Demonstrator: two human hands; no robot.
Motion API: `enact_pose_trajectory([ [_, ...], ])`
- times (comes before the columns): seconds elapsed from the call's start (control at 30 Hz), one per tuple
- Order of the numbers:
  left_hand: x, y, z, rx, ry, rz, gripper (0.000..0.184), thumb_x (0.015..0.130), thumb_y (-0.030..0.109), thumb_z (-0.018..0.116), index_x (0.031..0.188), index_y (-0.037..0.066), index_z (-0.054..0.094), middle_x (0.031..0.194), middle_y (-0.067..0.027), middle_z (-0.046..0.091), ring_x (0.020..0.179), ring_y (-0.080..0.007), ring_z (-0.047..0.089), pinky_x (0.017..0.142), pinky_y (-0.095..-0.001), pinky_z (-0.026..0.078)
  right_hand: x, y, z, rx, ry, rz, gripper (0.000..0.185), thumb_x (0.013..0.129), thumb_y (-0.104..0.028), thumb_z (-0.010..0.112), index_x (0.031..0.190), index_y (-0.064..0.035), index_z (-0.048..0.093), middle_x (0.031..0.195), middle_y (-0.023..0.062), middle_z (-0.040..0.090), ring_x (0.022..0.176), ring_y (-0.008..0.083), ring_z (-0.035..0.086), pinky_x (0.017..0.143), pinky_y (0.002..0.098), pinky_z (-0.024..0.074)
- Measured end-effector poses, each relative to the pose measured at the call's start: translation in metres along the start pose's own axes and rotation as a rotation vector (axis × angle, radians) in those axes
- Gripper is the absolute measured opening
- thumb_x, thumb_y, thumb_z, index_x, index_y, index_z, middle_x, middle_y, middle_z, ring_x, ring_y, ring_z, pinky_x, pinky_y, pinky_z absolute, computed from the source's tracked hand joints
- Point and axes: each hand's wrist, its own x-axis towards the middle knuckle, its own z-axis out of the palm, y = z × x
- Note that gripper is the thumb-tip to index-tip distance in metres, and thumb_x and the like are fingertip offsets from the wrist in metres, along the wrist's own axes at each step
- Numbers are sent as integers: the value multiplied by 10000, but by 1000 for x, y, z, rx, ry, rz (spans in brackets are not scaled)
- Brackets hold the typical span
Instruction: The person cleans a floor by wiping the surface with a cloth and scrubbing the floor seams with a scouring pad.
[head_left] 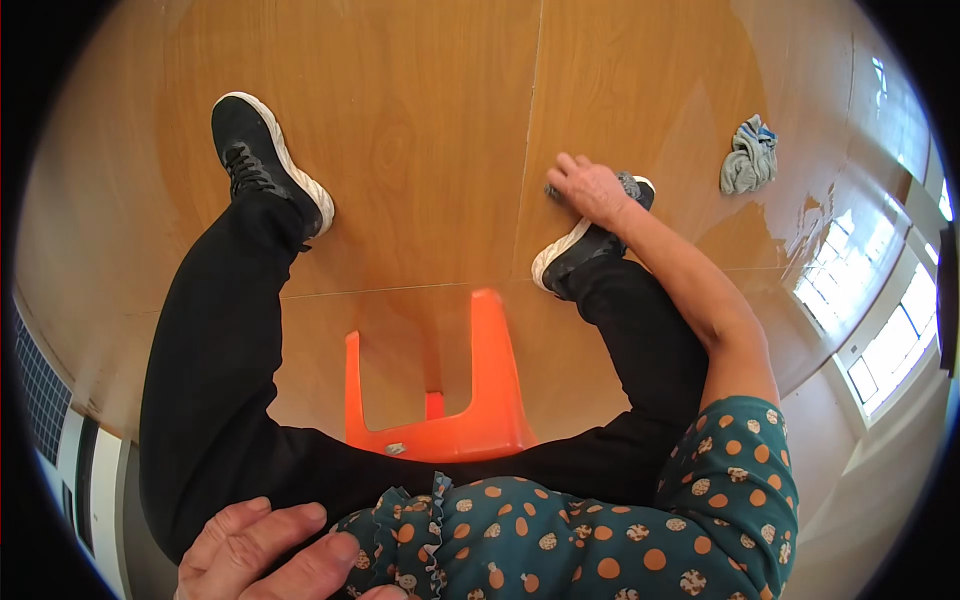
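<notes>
My right hand [592, 190] reaches down to the wood-grain floor beside my right shoe [572, 250]. Its fingers are curled over a dark grey scouring pad [552, 191], mostly hidden under the hand. At the bottom left, my left hand [265, 550] rests by my lap, fingers loosely bent and apart, with nothing visible in it. A crumpled grey cloth [750, 157] lies on the floor to the right of my right hand.
Beneath me stands an orange plastic stool [495, 370], between my spread legs. My left shoe [262, 160] is planted at the upper left. Wet patches [745, 240] shine on the floor [420, 150] at right, reflecting the windows [893, 340].
</notes>
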Motion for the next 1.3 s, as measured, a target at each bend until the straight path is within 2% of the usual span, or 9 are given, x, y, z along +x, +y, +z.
enact_pose_trajectory([
  [0.1,-3,-2,1,-44,-5,-66,353,1003,299,585,1186,16,690,1182,-259,632,989,-412,661,883,-526,559,39,7,-15,-69,238,0,69,925,-115,544,973,-162,530,1004,80,504,736,253,612,577,352,539],
  [0.23,-2,2,1,-12,3,-102,346,1003,293,585,1179,16,694,1168,-259,635,980,-413,663,888,-523,557,137,122,-72,222,496,460,325,907,-430,670,1070,-163,583,966,93,585,774,338,628,707,445,533],
  [0.33,-7,3,-1,45,32,-105,339,1002,288,586,1173,18,698,1165,-258,637,983,-411,664,893,-521,555,184,183,-108,27,297,757,404,908,-492,645,1157,-183,572,1062,106,635,882,339,664,774,433,538],
  [0.43,-13,-5,-2,62,23,-48,324,999,276,590,1165,21,703,1169,-254,641,1001,-403,665,902,-516,553,215,121,-120,116,567,435,315,928,-372,623,1132,-145,544,1061,106,631,871,336,657,752,434,534],
  [0.53,-20,-7,-6,37,64,-85,315,993,270,601,1163,27,705,1178,-246,645,1016,-395,665,913,-511,549,218,-30,-119,245,520,73,309,801,-187,675,1072,-115,546,1049,94,586,855,315,615,710,385,540],
  [0.63,-32,-21,-12,25,95,-114,305,986,263,611,1162,33,708,1186,-239,649,1032,-386,666,924,-505,546,219,-150,-70,88,530,-220,73,864,-119,591,916,-148,548,958,77,510,780,222,569,603,300,542],
  [0.77,-68,-91,-23,490,-103,716,286,971,255,633,1153,49,713,1197,-213,658,1056,-377,664,939,-502,540,283,-129,-102,108,467,28,84,897,-154,581,969,-131,543,983,114,532,762,299,607,578,402,548],
  [1.1,-82,-48,-17,220,104,196,268,907,197,679,1149,87,713,1214,-184,660,1077,-366,664,949,-487,537,232,-168,-67,30,300,-62,62,884,-154,584,943,-155,564,1003,112,538,735,296,606,516,372,539],
  [1.3,-90,-29,-14,17,146,-104,281,872,164,705,1147,108,713,1224,-167,662,1088,-360,664,954,-479,535,317,-106,-131,324,367,81,108,920,-199,602,986,-134,547,946,119,522,736,346,608,602,447,524],
])
